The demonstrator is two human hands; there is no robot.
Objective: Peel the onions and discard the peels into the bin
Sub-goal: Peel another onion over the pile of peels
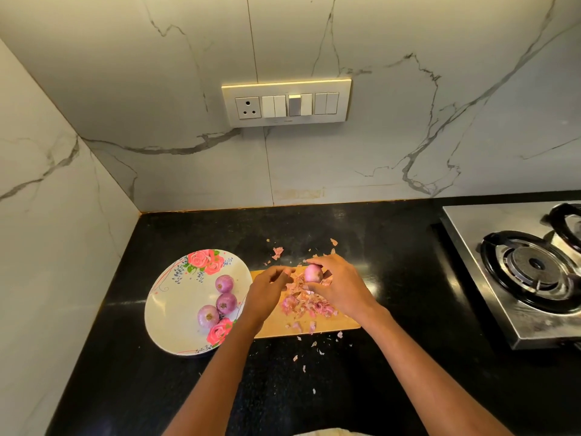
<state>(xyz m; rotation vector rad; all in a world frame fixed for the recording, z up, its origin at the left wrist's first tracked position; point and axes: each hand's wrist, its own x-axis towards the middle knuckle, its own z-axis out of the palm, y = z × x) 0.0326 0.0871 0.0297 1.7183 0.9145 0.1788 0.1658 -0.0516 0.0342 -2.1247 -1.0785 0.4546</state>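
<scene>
My right hand (338, 283) grips a small pinkish onion (312, 273) above the wooden cutting board (283, 324). Just left of it, my left hand (267, 289) has its fingers curled, the tips close to the onion and pinching what looks like a scrap of peel. A heap of pink onion peels (306, 302) lies on the board under both hands. Three purple onions (217, 302) sit on a white floral plate (171, 306) to the left of the board. No bin is in view.
Loose peel bits (278, 251) are scattered on the black countertop (393, 247) behind and in front of the board. A steel gas stove (515, 269) stands at the right. Marble walls close the corner at left and back, with a switch panel (286, 102) above.
</scene>
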